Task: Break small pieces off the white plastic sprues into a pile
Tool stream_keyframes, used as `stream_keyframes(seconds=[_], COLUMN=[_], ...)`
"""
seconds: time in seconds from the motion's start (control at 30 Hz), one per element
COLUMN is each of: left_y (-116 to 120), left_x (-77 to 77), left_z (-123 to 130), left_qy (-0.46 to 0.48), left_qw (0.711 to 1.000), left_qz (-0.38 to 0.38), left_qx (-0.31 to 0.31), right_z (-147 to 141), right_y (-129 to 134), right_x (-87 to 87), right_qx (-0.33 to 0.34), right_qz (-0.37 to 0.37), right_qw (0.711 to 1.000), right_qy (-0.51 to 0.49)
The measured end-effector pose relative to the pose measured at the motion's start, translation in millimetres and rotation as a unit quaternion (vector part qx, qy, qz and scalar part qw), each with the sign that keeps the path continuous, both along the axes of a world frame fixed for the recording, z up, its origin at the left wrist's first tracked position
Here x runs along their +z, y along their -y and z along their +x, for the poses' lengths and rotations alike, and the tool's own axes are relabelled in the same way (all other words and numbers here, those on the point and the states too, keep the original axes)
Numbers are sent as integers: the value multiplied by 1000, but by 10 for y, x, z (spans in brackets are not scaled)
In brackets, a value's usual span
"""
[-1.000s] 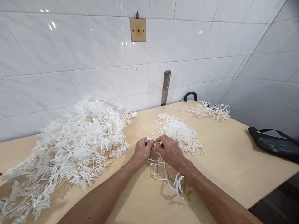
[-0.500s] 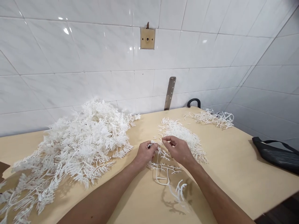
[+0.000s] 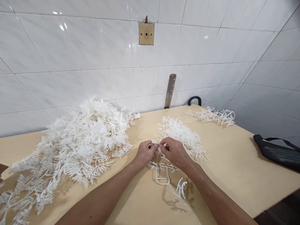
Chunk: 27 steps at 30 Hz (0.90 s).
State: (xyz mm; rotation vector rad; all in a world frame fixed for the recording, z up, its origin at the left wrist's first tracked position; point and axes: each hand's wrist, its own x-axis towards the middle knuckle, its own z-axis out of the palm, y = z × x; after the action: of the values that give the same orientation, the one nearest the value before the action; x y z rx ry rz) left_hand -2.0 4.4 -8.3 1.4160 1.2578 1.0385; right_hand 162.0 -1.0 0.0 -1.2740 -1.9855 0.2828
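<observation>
Over the tan table [image 3: 234,162], left hand [image 3: 145,152] pinched the white branched stem [image 3: 168,181] at its far end; long axis ran nearward, rightward. Right hand [image 3: 174,152] adjacent, grip unclear.

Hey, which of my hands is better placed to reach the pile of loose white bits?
Probably your right hand: it sits beside the loose white bits, while your left hand is farther away, holding the branched white sprig.
</observation>
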Motion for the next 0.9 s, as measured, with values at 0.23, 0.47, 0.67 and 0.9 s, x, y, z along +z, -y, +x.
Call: stream_keyframes(seconds=[0.23,0.47,0.67,0.9], left_y=[-2,5,-32,15], left_x=[15,20,18,70], left_z=[-13,-20,-18,-20], left_qy=[-31,14,-67,-12], left_qw=[999,1000,993,997], left_qz=[18,16,93,72], left_qx=[4,-11,25,-5], right_z=[-120,-181,-206,-158], right_y=[0,11,-12,-49], right_x=[-94,17,-83,-97], right_qx=[-49,-90,-70,-108], right_qz=[-6,-181,25,-7], right_qw=[998,977,997,994], right_qy=[49,-62,39,30])
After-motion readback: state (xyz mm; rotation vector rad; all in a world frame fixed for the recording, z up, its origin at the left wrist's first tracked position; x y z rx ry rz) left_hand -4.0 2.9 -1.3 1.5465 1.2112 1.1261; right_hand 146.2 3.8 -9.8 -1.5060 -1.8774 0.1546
